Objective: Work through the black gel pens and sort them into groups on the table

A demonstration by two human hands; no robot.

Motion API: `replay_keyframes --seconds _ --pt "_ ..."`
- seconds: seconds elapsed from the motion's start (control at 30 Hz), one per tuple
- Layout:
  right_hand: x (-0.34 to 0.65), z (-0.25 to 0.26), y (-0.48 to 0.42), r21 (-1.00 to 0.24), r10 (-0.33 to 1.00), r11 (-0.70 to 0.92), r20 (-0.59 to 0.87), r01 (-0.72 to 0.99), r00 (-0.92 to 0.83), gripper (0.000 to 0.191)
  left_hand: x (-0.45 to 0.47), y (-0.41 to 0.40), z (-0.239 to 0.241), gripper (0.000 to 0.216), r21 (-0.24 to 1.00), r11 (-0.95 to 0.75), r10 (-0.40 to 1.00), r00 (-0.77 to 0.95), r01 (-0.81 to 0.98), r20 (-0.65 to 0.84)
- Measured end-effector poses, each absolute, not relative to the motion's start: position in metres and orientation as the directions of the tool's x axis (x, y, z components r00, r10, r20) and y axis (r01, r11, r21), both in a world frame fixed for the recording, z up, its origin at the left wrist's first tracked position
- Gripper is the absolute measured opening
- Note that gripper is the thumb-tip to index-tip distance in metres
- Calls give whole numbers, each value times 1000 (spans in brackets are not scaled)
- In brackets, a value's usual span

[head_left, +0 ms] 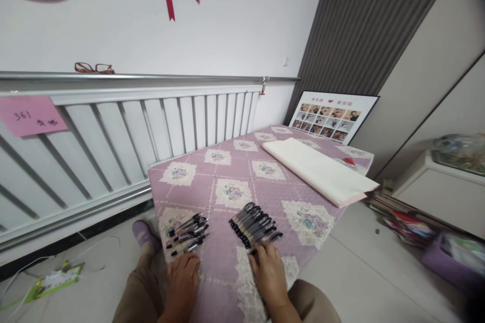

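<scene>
A loose pile of black-capped pens [189, 232] lies at the left on the flowered tablecloth, the pens crossing at slightly different angles. My left hand [182, 273] is at the near side of this pile, its fingers curled together; what they hold, if anything, is hidden. To the right, several similar pens form a neat slanted row [252, 224], side by side. My right hand [268, 268] is at the near end of that row, with its fingers closed on the nearest pen [273, 237], partly covered by the fingertips.
A folded cream sheet [318, 169] lies across the far right of the table [212, 212]. Behind it leans a framed photo board [333, 117]. A white radiator [197, 121] runs along the left side. On the floor are a power strip [56, 282] and a purple bin [447, 262].
</scene>
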State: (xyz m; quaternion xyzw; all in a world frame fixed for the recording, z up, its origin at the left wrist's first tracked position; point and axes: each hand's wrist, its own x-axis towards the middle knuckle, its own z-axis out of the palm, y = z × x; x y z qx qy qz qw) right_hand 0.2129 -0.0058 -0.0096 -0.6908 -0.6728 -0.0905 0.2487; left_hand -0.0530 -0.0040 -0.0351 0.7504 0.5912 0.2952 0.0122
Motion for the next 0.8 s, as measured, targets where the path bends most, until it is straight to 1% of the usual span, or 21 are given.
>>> replay_keyframes --seconds 0.23,0.4,0.53,0.63,0.7,0.8 --pt "212 -11 -10 -225 923 46 383 973 45 17 -50 -7 -25 31 410 -267 907 83 872 413" --pt "182 -14 -25 -267 937 160 344 950 -62 13 -49 -8 -19 33 427 -254 933 104 868 344" --pt "130 -12 -39 -323 931 266 330 908 -155 22 -48 -8 -19 34 446 -253 937 102 858 335" --pt "100 -8 -43 -397 906 380 341 835 -250 28 -51 -6 -24 32 466 -267 932 103 843 347" --pt "98 -5 -41 -445 896 404 368 799 -248 28 -54 -5 -28 31 483 -278 926 99 830 363" --pt "120 -6 -32 -467 886 369 437 803 -154 27 -57 -4 -30 31 519 -259 936 79 815 343"
